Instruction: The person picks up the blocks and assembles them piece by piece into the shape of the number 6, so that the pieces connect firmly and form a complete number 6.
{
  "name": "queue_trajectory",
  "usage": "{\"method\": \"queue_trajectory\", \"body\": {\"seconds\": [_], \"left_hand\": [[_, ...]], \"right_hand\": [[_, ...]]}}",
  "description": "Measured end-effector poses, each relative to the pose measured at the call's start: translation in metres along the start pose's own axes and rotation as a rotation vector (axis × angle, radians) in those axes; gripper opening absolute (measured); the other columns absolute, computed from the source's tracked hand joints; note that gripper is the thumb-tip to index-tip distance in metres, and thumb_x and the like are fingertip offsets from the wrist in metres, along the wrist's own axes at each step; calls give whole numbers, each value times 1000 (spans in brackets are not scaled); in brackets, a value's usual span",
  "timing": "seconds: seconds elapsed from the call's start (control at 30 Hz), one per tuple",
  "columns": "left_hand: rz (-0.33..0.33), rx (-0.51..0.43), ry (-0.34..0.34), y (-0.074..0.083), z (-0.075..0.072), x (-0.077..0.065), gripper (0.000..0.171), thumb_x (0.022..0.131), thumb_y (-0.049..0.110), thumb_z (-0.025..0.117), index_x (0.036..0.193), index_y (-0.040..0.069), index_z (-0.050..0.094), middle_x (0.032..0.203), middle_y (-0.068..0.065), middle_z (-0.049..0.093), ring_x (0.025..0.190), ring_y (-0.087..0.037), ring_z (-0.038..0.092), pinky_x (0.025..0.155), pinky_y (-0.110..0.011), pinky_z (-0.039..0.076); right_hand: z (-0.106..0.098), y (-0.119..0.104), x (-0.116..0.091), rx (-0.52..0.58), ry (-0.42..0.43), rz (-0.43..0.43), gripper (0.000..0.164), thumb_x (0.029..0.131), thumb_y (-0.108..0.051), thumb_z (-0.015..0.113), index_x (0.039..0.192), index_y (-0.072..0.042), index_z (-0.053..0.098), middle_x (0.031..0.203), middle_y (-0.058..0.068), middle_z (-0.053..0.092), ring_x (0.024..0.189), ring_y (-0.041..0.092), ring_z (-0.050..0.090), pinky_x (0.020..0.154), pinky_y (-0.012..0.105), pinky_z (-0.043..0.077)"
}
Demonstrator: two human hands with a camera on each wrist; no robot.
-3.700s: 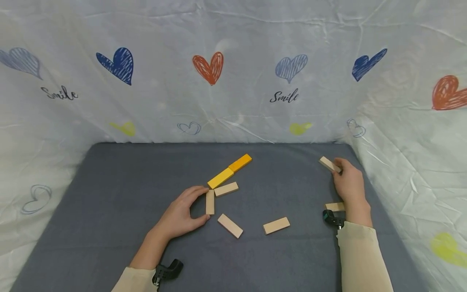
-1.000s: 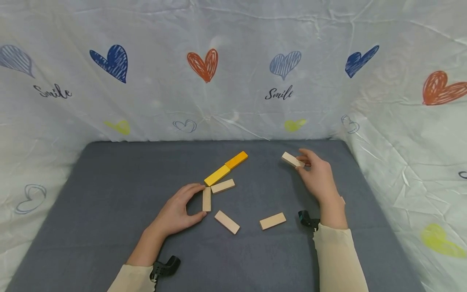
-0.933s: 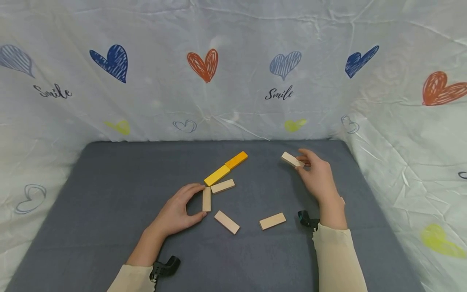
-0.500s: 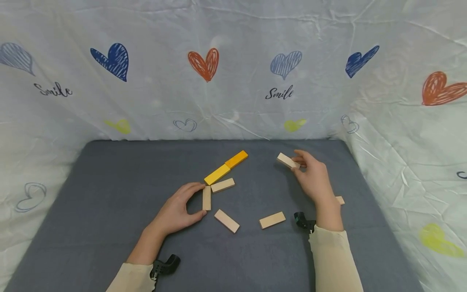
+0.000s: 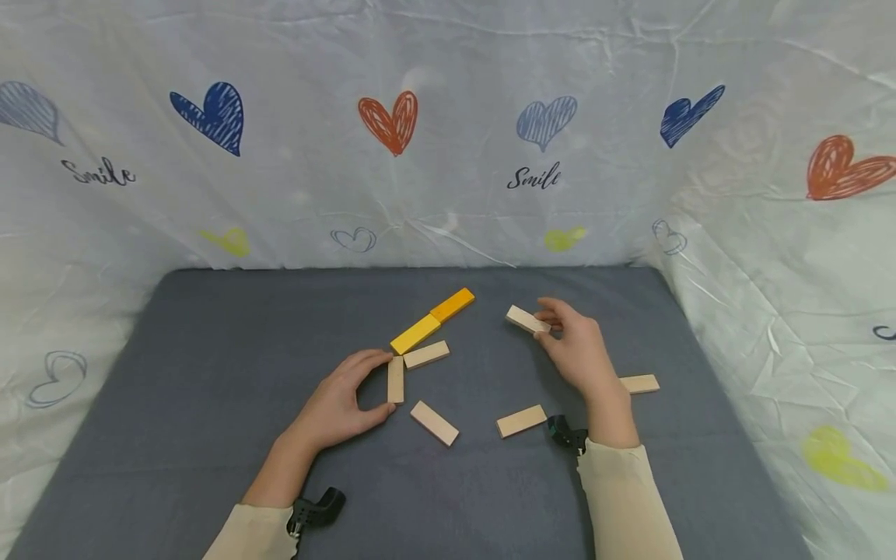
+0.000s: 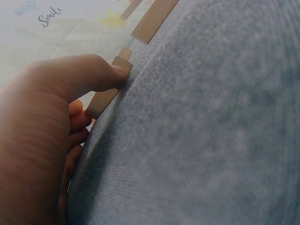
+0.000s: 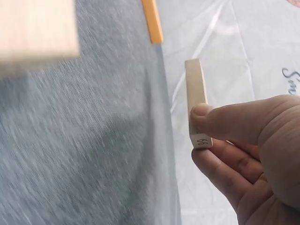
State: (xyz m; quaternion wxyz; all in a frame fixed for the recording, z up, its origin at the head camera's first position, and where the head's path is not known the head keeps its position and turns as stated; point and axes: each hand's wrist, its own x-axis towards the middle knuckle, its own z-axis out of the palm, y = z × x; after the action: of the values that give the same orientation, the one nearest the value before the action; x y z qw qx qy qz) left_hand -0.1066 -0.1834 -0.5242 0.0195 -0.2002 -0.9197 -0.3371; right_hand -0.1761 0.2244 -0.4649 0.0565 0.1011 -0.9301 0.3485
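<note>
My left hand (image 5: pixel 343 400) spans a plain wooden block (image 5: pixel 396 379) lying on the grey cloth, thumb at its near end and fingertips at its far end. In the left wrist view the thumb (image 6: pixel 103 72) presses that block's end. Raised over the table, my right hand (image 5: pixel 577 350) pinches another plain wooden block (image 5: pixel 525 318) by one end. The right wrist view shows printed digits on the end of this held block (image 7: pixel 197 93). Two yellow-orange blocks (image 5: pixel 416 334) lie end to end in a slanting line, their near end by the left-hand block.
Close to the left-hand block lies a plain block (image 5: pixel 427 355). Two more, a slanted block (image 5: pixel 435 423) and another block (image 5: pixel 521 421), lie nearer the front. Behind the right wrist a block (image 5: pixel 640 383) is partly hidden. A printed curtain (image 5: pixel 448 155) hangs behind the table.
My right hand has carried its block leftward from the table's right side towards the yellow-orange blocks. The block under the right wrist shows more now. The left hand keeps its place.
</note>
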Motion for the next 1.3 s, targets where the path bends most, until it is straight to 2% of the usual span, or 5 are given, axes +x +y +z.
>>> {"method": "queue_trajectory", "body": {"seconds": [0.8, 1.3], "left_hand": [[-4, 8, 2, 1, -1, -1, 79, 90, 36, 91, 159, 18, 57, 160, -7, 54, 147, -33, 53, 115, -61, 50], [9, 4, 9, 1, -1, -1, 79, 91, 34, 91, 160, 19, 56, 160, -5, 54, 147, -32, 52, 115, -60, 49]], "right_hand": [[34, -35, -5, 40, -82, -77, 60, 97, -2, 83, 152, -6, 62, 128, 7, 78, 116, 31, 72, 101, 48, 60], [49, -39, -6, 32, -148, -82, 55, 97, -2, 83, 149, -6, 65, 127, 7, 78, 109, 28, 73, 94, 47, 61]]}}
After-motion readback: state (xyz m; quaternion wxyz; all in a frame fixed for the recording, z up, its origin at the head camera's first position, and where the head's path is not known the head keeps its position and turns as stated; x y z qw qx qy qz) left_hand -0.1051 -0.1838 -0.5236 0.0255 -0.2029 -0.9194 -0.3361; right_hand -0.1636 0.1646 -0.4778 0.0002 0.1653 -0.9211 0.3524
